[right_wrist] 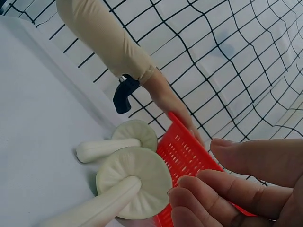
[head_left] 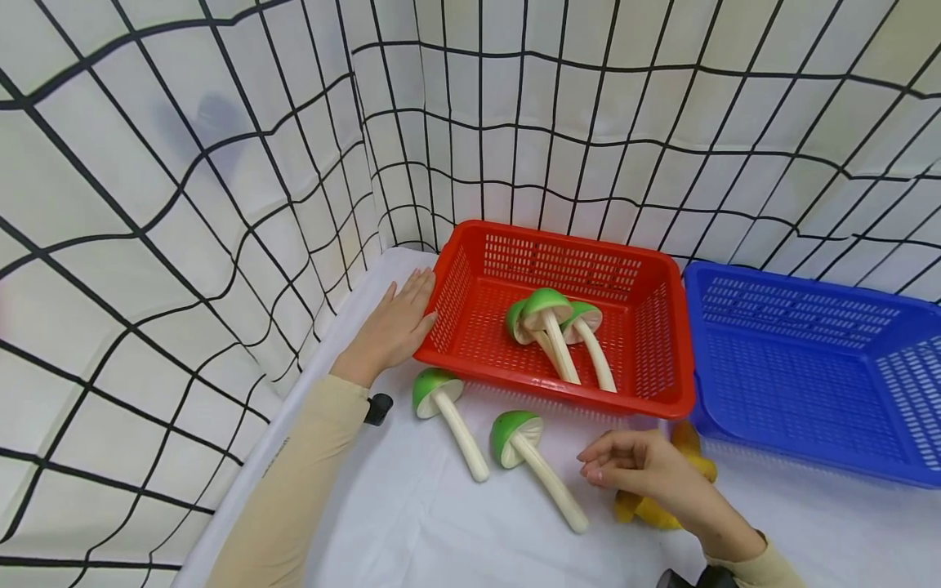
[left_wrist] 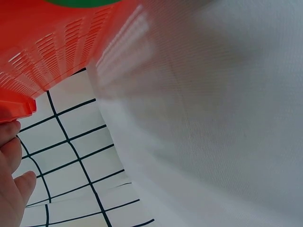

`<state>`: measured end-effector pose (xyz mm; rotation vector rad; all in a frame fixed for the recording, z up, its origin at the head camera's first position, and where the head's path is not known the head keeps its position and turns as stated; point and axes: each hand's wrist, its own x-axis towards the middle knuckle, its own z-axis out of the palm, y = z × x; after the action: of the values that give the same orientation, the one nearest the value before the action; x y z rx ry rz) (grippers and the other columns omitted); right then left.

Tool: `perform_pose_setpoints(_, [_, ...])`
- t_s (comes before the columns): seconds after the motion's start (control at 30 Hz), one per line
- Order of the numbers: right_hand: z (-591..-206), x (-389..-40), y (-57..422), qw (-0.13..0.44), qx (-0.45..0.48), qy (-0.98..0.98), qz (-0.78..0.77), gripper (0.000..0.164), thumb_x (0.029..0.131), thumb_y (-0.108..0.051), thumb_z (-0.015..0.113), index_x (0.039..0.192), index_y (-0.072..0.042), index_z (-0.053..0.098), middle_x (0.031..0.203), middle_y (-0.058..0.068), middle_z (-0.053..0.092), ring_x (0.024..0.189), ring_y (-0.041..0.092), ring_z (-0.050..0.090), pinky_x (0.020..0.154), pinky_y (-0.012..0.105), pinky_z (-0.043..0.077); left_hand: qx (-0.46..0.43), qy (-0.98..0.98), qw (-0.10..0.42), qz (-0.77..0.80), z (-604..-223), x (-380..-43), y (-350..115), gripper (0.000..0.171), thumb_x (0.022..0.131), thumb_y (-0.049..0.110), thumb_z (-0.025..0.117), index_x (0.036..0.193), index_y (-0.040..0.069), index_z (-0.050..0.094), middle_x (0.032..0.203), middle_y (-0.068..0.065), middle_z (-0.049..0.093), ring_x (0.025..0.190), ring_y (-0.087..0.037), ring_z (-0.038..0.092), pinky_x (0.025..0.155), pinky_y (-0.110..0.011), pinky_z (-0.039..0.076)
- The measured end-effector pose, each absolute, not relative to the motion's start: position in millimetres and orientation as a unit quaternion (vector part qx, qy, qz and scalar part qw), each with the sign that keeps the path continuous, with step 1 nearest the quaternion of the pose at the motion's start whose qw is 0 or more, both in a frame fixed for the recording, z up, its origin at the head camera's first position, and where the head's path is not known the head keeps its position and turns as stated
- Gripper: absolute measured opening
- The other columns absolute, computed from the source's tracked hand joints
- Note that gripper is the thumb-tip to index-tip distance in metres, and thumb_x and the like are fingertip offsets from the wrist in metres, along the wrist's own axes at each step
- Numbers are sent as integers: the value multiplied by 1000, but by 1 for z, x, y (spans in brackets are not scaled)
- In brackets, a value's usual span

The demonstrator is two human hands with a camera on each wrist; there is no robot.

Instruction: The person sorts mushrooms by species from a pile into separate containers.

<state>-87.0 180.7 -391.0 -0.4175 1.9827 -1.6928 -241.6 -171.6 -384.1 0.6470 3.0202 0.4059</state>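
My left hand (head_left: 395,322) lies with straight fingers against the left side of a red basket (head_left: 551,398). Inside that basket are 3 toy mushrooms with green caps and white stems, one mushroom (head_left: 547,304) on top. Two more lie on the white cloth in front: the left mushroom (head_left: 461,433) and the right mushroom (head_left: 547,482). My right hand (head_left: 647,469) hovers right of the latter, fingers loosely bent, holding nothing. Partly hidden beneath it are yellow objects (head_left: 657,514) of unclear kind. In the right wrist view, thumb and fingers (right_wrist: 255,156) stand apart before the mushroom's pale underside (right_wrist: 137,163).
A blue basket (head_left: 794,392) stands right of the red one, touching or nearly touching it. Black netting (head_left: 588,147) over white sheeting rises behind the baskets and along the left side. White cloth (head_left: 412,531) covers the table.
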Motion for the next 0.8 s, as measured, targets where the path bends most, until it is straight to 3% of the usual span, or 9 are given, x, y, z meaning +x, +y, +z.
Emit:
perform_pose_setpoints(0.13, [-398,-84,180,249,-152,731,-617,30,89,-8,64,105,17,60,91,10,69,82,12,66,69,26,55,208,970,13,129,-385,-241,-173,61,101,28,34,150,1,10,157,-11,8,144,-22,0,115,-43,1])
perform_pose_setpoints(0.43, [-408,-77,174,244,-134,748,-603,29,87,-8,67,105,14,63,92,19,67,80,11,66,69,22,54,208,970,11,127,-383,-241,-172,61,101,28,34,150,1,10,157,-11,8,144,-22,0,115,-42,0])
perform_pose_setpoints(0.8, [-411,-79,168,188,-149,816,-526,23,84,-11,71,97,7,68,86,7,67,75,10,63,65,24,54,207,971,15,123,-383,-241,-172,62,101,28,34,150,0,10,157,-11,8,144,-22,0,115,-43,1])
